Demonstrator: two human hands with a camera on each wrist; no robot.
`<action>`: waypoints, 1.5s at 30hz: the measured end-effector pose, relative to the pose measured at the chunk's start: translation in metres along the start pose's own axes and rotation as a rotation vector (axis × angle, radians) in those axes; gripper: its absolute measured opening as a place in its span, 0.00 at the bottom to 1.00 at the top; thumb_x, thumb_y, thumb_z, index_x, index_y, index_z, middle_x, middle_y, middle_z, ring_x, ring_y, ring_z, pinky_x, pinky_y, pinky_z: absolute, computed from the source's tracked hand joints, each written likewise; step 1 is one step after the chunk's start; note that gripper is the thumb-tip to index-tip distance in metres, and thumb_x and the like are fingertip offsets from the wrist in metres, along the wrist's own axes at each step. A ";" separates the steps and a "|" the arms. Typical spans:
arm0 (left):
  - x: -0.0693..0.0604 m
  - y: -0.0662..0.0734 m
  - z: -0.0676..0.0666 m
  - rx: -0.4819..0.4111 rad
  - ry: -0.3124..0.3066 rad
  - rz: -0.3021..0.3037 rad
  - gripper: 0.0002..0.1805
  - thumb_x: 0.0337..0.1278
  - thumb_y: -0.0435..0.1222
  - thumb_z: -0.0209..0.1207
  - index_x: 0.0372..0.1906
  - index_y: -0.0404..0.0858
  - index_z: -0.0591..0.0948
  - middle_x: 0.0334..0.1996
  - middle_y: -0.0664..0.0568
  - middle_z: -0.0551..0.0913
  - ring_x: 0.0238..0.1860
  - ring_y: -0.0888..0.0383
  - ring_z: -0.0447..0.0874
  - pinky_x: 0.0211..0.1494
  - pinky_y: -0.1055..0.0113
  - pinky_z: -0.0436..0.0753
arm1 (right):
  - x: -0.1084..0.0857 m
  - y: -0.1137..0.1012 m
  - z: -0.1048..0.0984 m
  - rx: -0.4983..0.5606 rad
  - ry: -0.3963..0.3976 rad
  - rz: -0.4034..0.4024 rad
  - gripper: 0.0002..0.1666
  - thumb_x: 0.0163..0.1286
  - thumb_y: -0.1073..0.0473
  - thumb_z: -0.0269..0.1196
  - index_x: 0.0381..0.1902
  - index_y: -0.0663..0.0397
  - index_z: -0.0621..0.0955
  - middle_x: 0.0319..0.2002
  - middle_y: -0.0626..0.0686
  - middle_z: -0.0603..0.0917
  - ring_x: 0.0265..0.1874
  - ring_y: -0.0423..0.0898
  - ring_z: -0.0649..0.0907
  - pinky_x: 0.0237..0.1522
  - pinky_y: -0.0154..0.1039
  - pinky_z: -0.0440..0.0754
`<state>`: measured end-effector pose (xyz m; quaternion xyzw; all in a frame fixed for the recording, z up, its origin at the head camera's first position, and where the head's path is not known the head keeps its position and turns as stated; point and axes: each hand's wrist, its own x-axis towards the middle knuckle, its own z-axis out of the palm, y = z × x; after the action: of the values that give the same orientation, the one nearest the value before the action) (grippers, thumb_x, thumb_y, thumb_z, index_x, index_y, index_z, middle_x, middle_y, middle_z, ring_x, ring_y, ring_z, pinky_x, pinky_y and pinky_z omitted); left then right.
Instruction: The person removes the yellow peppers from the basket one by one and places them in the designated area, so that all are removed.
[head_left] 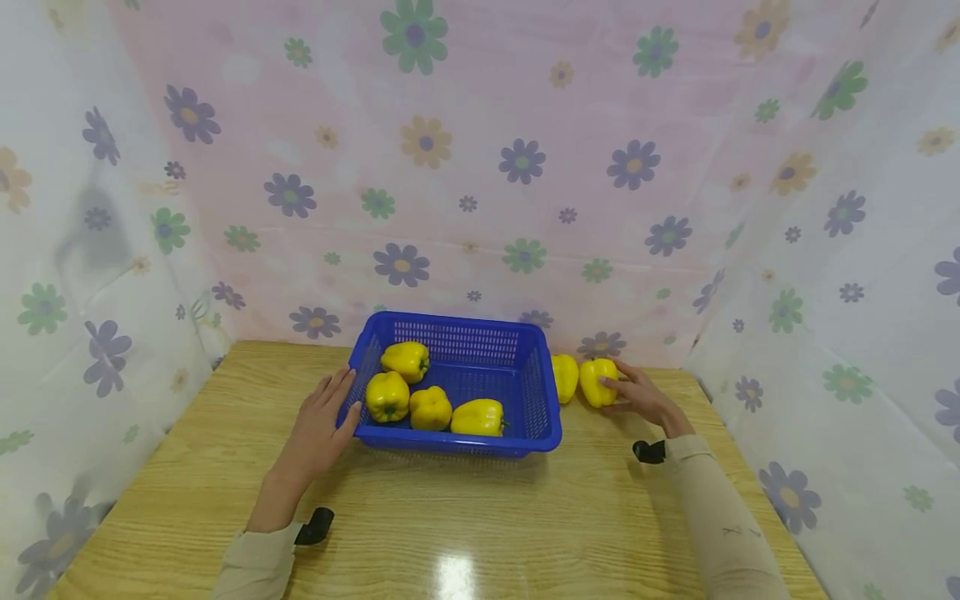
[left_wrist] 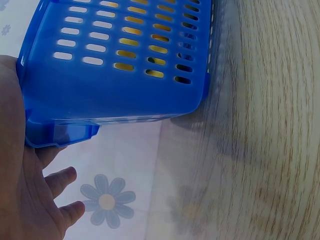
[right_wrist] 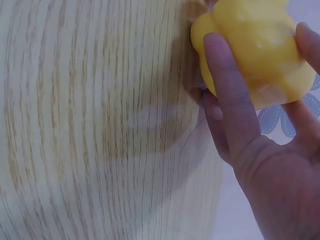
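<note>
My right hand [head_left: 643,400] has its thumb and fingers around a yellow bell pepper [head_left: 599,382] to the right of the blue basket [head_left: 463,443]; the right wrist view shows that hand [right_wrist: 272,170] gripping the pepper [right_wrist: 260,45] from its sides. A second pepper [head_left: 565,378] stands between it and the basket, partly hidden by the basket's edge. My left hand [head_left: 315,429] rests against the basket's left rim, fingers extended. In the left wrist view that hand [left_wrist: 30,195] touches the blue rim [left_wrist: 60,134], its fingers loosely spread beyond it.
Several yellow peppers, one of them at the front [head_left: 477,417], lie in the left and front parts of the basket. The wooden table [head_left: 450,508] meets flowered cloth [head_left: 465,167] at the back and on both sides.
</note>
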<state>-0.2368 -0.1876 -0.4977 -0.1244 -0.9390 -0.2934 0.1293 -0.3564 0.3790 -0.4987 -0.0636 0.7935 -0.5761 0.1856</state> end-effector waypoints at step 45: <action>0.001 -0.001 0.000 -0.026 -0.019 -0.011 0.34 0.80 0.46 0.45 0.80 0.33 0.56 0.80 0.37 0.55 0.78 0.30 0.49 0.76 0.32 0.50 | 0.003 -0.009 0.019 -0.054 0.116 0.012 0.42 0.84 0.48 0.46 0.77 0.77 0.51 0.67 0.76 0.64 0.56 0.59 0.78 0.57 0.58 0.82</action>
<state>-0.2377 -0.1883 -0.4977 -0.1236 -0.9369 -0.3053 0.1170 -0.3533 0.3579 -0.4957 -0.0305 0.8186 -0.5559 0.1411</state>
